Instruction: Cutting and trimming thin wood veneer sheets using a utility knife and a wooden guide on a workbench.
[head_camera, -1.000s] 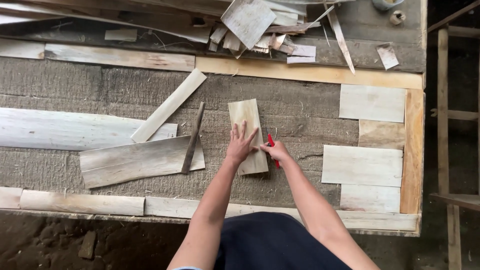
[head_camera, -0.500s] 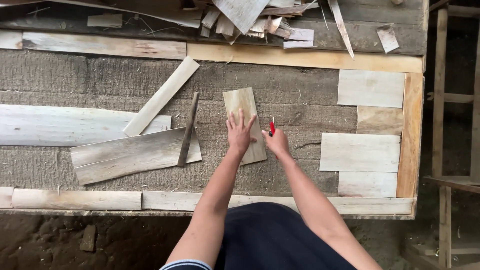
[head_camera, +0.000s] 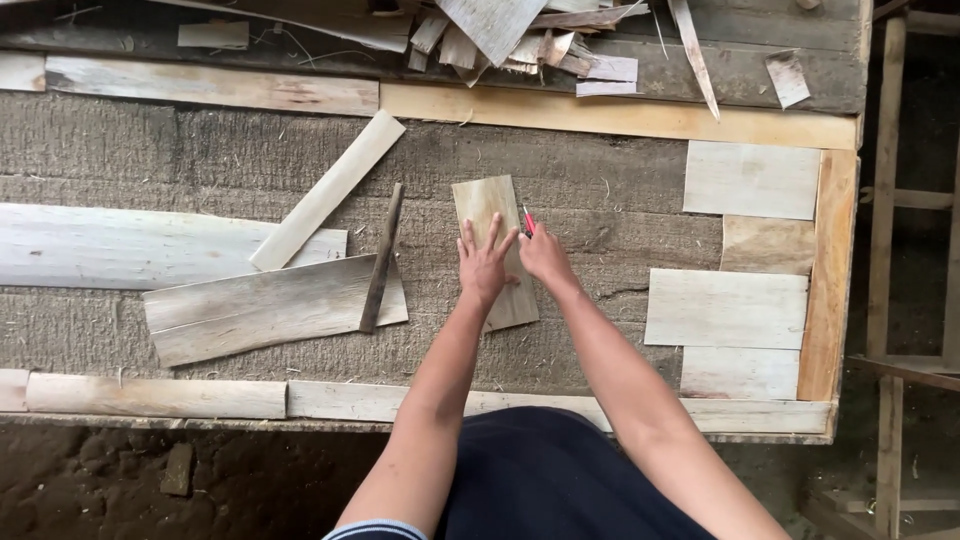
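**Pale wood on a rough grey bench**

The small board (head_camera: 492, 240) under the left hand (head_camera: 485, 268) is thin pale wood, matt, with fine straight grain. Just right of the board, the cutter (head_camera: 528, 221) in the right hand (head_camera: 545, 258) looks like glossy red plastic. Around the board, the bench top (head_camera: 200, 150) is coarse, grey and fibrous. Left of the board, the planks (head_camera: 270, 310) are weathered, dull, splintery wood. Right of it, the cut sheets (head_camera: 725, 305) are smoother, whitish wood.
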